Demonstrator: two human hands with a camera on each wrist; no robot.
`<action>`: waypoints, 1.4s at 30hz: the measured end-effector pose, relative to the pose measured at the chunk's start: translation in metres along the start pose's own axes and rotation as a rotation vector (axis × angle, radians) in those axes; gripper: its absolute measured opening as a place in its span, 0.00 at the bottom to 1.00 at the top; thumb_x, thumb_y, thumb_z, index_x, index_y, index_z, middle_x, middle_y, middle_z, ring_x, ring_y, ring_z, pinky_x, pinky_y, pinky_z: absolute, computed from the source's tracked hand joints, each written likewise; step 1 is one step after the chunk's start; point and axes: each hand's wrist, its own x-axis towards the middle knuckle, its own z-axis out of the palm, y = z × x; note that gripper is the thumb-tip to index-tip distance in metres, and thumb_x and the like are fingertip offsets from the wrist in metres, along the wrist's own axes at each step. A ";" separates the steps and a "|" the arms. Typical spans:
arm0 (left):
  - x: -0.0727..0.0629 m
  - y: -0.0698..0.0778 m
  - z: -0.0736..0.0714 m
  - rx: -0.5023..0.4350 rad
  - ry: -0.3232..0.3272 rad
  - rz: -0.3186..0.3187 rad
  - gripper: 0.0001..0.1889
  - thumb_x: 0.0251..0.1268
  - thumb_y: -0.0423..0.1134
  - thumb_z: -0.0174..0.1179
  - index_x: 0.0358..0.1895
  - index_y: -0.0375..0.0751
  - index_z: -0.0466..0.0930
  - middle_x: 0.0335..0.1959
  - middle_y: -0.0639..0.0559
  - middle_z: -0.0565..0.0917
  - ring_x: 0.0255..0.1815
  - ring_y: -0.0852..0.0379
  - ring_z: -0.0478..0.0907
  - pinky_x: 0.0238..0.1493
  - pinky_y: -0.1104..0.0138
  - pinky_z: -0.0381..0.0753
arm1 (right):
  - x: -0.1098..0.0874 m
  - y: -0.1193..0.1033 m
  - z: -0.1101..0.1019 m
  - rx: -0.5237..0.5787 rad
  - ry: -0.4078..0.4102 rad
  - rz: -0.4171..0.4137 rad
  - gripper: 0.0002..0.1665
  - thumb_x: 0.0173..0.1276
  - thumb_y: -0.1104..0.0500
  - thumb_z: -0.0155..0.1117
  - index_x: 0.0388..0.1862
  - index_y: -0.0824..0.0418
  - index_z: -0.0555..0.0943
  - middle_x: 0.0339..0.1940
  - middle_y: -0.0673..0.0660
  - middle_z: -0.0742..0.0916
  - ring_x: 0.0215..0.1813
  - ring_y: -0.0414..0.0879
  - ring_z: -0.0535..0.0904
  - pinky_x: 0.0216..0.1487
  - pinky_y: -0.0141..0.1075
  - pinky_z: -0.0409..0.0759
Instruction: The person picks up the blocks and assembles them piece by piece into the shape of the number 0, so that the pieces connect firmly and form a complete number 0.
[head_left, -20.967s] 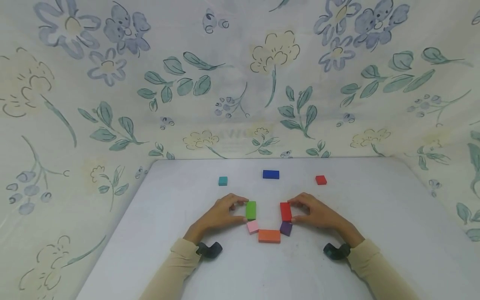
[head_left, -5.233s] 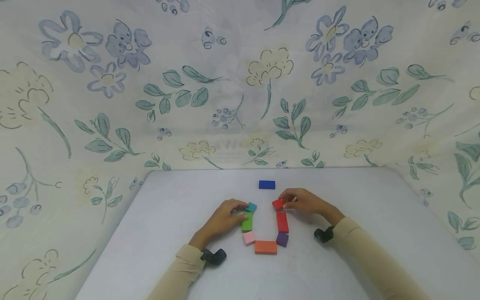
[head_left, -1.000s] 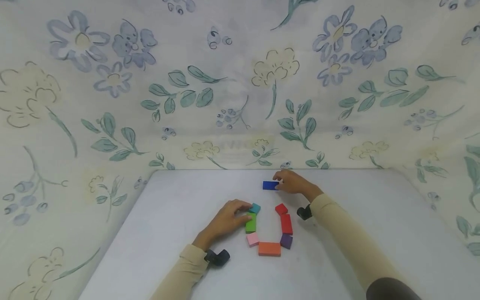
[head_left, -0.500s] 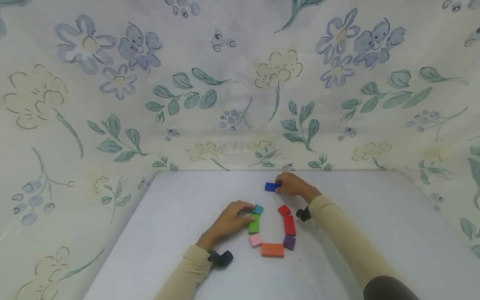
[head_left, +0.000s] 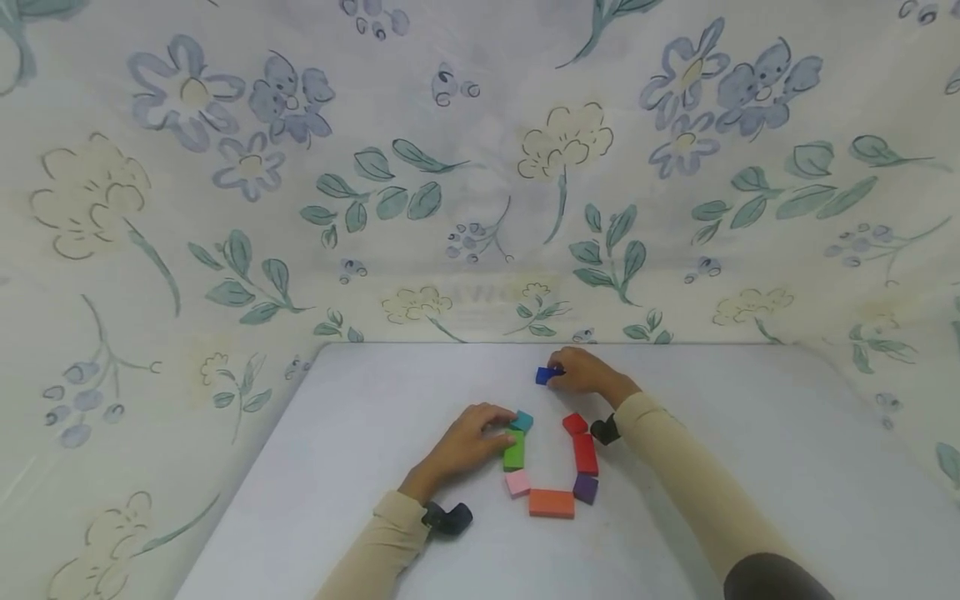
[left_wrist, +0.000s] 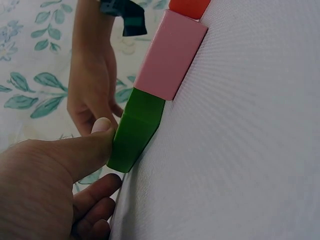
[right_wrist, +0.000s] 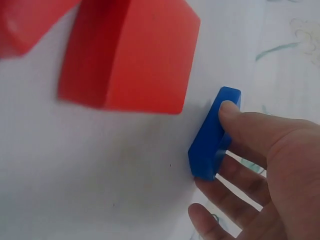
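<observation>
At the back of the table, my right hand (head_left: 583, 372) pinches a blue rectangular block (right_wrist: 212, 135) between thumb and fingers, covering part of it in the head view. My left hand (head_left: 468, 437) rests by the ring's left side, index finger on a teal block (head_left: 522, 421), thumb against a green block (left_wrist: 137, 130). Below the green one lies a pink block (left_wrist: 172, 55). An orange block (head_left: 552, 503) forms the near side. Up the right run a purple block (head_left: 586, 489), a long red block (head_left: 586, 455) and a small red block (head_left: 575, 423).
The white table (head_left: 360, 400) ends at a floral cloth (head_left: 480, 192) hanging behind it. Dark wrist cameras sit on both wrists, the left camera (head_left: 448, 518) and the right camera (head_left: 604, 430). A dark rounded shape (head_left: 776, 577) shows at bottom right.
Since 21 seconds ago, the teal and small red blocks have joined the arrangement. My right hand has left the small red block and closed on the blue one. My left hand stays in place.
</observation>
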 end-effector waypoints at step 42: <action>0.000 0.004 -0.003 0.011 0.007 -0.017 0.21 0.68 0.52 0.62 0.61 0.54 0.79 0.61 0.55 0.80 0.68 0.50 0.72 0.70 0.49 0.70 | -0.035 -0.020 0.007 0.009 -0.114 -0.132 0.18 0.65 0.56 0.71 0.53 0.55 0.83 0.48 0.51 0.86 0.52 0.46 0.81 0.60 0.42 0.81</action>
